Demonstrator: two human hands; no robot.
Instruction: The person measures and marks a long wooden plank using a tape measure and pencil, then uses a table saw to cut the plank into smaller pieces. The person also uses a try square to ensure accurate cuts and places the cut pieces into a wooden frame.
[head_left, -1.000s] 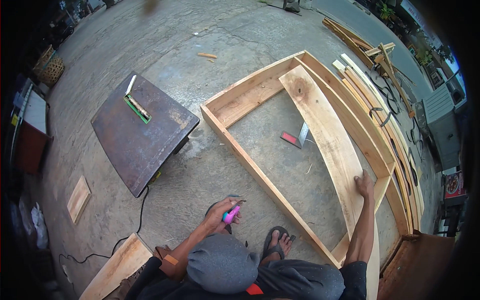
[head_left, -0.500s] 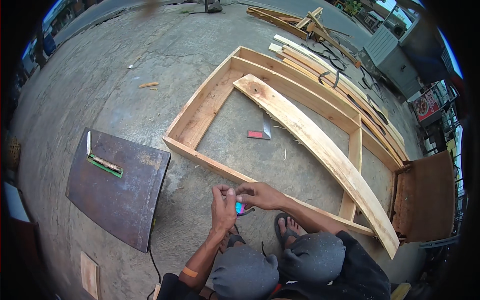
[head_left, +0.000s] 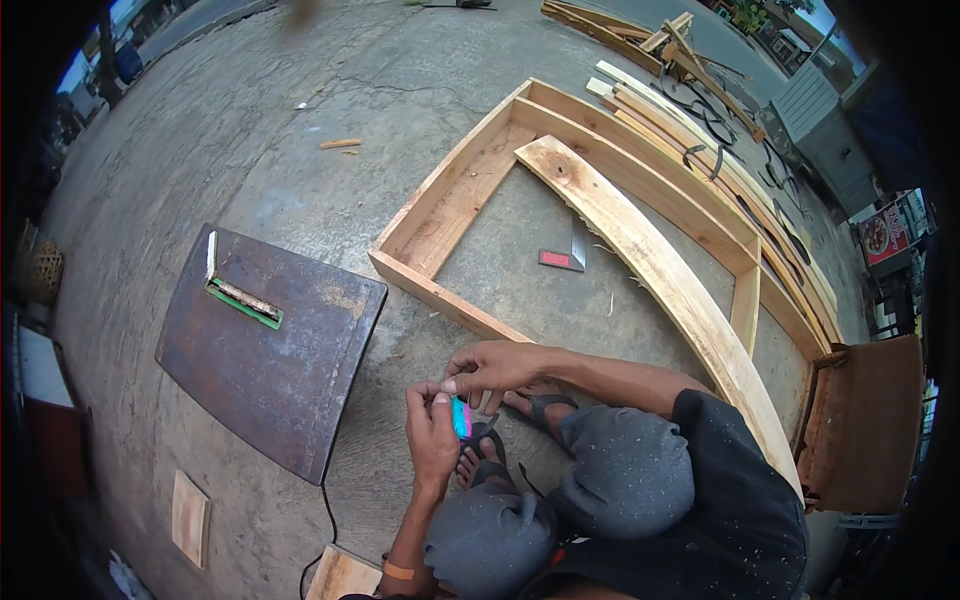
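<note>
In front of my knees, both hands are close together with their fingertips meeting. My left hand [head_left: 432,430] is closed around a small cyan and pink thing [head_left: 461,418], whose kind I cannot make out. My right hand [head_left: 497,367] is bent over it with fingers pinched; what they grip is hidden. A dark strip [head_left: 484,428] shows just below the right hand's fingers. Beyond the hands lies a wooden frame [head_left: 440,300] with a curved double side. A curved plank [head_left: 640,235] rests across it, and a try square [head_left: 563,259] lies on the concrete inside.
To the left stands a dark metal-topped saw table [head_left: 270,350] with a green-edged slot and a cable. Long boards [head_left: 715,165] and black straps lie beyond the frame. A brown box-like piece [head_left: 870,425] is at right; small offcuts [head_left: 190,520] lie at lower left.
The view has turned left, so the frame and saw table appear farther right. Both hands have drawn leftward from the frame's near edge, still together around the cyan and pink thing.
</note>
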